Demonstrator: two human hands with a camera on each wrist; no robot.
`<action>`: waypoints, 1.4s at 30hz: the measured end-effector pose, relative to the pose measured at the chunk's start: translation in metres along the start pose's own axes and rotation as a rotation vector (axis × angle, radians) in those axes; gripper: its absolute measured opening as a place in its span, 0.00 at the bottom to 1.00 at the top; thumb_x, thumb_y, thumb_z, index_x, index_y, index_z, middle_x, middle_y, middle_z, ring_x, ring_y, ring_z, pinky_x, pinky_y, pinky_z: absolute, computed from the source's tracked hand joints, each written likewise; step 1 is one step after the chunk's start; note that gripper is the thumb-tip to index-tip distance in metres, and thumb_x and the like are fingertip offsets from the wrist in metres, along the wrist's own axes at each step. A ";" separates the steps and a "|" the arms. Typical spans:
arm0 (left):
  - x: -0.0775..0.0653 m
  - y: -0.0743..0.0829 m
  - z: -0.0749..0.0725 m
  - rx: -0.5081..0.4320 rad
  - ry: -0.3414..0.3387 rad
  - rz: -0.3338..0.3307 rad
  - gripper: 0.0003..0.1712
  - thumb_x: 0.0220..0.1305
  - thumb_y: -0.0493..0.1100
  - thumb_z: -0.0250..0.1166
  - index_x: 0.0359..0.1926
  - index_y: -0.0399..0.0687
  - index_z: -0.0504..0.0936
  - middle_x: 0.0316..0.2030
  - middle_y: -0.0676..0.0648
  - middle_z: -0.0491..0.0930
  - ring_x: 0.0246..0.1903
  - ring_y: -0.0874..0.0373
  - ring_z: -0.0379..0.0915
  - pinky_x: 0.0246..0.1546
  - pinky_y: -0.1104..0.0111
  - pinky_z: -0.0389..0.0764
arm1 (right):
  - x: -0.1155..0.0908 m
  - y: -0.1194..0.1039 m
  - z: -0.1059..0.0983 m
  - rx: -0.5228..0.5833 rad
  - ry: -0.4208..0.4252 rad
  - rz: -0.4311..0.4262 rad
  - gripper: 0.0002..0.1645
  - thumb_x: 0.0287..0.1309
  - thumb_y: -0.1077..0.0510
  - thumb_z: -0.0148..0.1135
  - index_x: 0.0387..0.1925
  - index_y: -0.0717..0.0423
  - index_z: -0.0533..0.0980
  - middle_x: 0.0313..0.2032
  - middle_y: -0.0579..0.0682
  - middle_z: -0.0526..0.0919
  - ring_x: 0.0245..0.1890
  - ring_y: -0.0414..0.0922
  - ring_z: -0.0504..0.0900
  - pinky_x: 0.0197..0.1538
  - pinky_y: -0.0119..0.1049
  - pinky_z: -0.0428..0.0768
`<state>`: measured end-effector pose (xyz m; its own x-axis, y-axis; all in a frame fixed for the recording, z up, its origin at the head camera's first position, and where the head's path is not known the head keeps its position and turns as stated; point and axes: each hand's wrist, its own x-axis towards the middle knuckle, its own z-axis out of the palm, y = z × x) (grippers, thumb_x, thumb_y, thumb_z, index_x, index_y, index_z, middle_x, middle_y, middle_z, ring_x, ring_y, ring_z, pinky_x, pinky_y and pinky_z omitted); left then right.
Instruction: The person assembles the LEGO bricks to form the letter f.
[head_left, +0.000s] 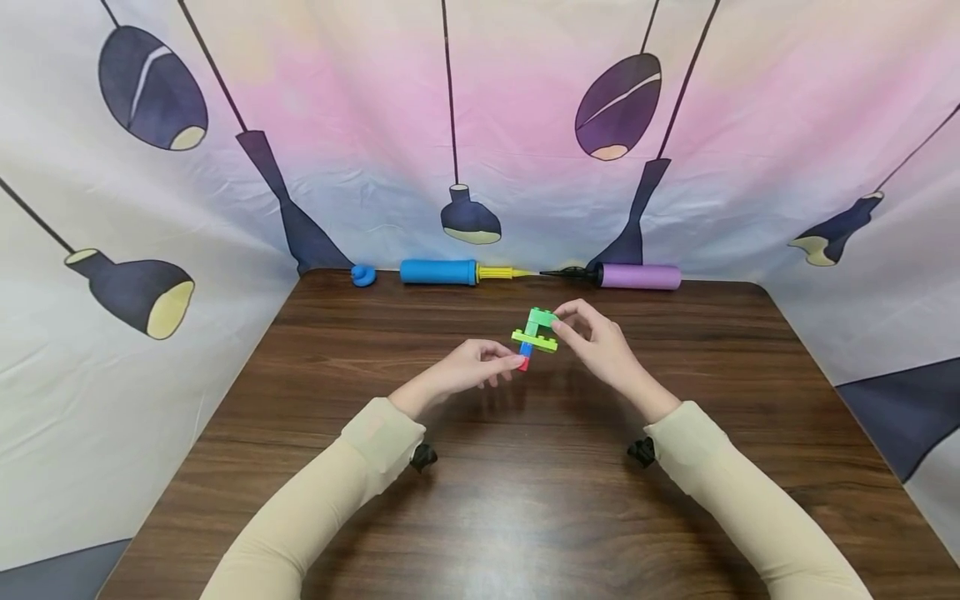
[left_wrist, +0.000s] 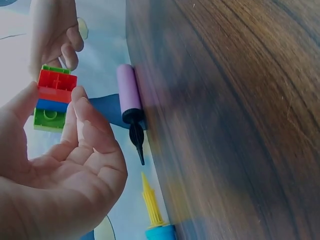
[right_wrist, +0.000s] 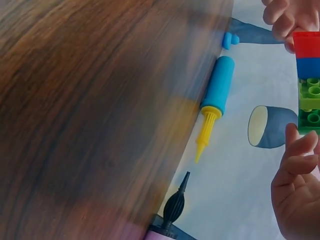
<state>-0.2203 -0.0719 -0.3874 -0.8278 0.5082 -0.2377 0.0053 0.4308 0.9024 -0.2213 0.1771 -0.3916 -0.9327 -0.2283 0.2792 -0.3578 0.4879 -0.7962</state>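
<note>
A small stack of toy building bricks is held up over the table between both hands. Its red brick [head_left: 523, 365] is lowest, then a blue brick [head_left: 526, 350], a long lime brick [head_left: 542, 342] set crosswise, and green bricks [head_left: 542, 317] at the top. My left hand [head_left: 474, 365] pinches the red end between thumb and fingertips. At the upper end, my right hand [head_left: 602, 340] pinches the green brick's outer end. The left wrist view shows the red brick's hollow underside [left_wrist: 56, 80]. In the right wrist view the stack is cut off by the frame edge.
Along the table's back edge lie a blue rubber duck [head_left: 363, 275], a blue hand pump [head_left: 438, 272] with a yellow nozzle, and a purple hand pump [head_left: 640, 276] with a black nozzle. Behind them hangs a lamp-patterned cloth [head_left: 517, 100]. The table [head_left: 510, 500] is dark wood.
</note>
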 end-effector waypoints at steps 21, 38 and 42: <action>0.003 -0.006 0.012 -0.029 -0.101 0.053 0.21 0.65 0.53 0.65 0.51 0.43 0.78 0.33 0.48 0.85 0.32 0.44 0.71 0.34 0.58 0.71 | -0.003 0.011 -0.004 -0.004 -0.061 0.070 0.14 0.68 0.42 0.53 0.50 0.41 0.73 0.35 0.47 0.80 0.27 0.61 0.78 0.30 0.47 0.75; 0.005 -0.015 0.021 0.193 0.193 0.310 0.17 0.60 0.46 0.70 0.45 0.40 0.83 0.28 0.53 0.81 0.26 0.57 0.72 0.27 0.68 0.73 | 0.000 0.015 -0.005 0.003 -0.146 0.133 0.17 0.69 0.44 0.54 0.53 0.46 0.71 0.40 0.51 0.80 0.27 0.53 0.78 0.32 0.45 0.76; 0.006 -0.016 0.020 0.217 0.198 0.308 0.17 0.58 0.46 0.71 0.44 0.40 0.83 0.30 0.53 0.81 0.27 0.58 0.72 0.28 0.68 0.74 | 0.002 0.018 -0.006 0.013 -0.198 0.136 0.18 0.68 0.45 0.55 0.54 0.47 0.71 0.42 0.52 0.80 0.30 0.59 0.78 0.33 0.48 0.76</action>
<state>-0.2140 -0.0609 -0.4106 -0.8608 0.4937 0.1237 0.3697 0.4395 0.8187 -0.2299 0.1908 -0.4018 -0.9446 -0.3230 0.0592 -0.2278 0.5148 -0.8265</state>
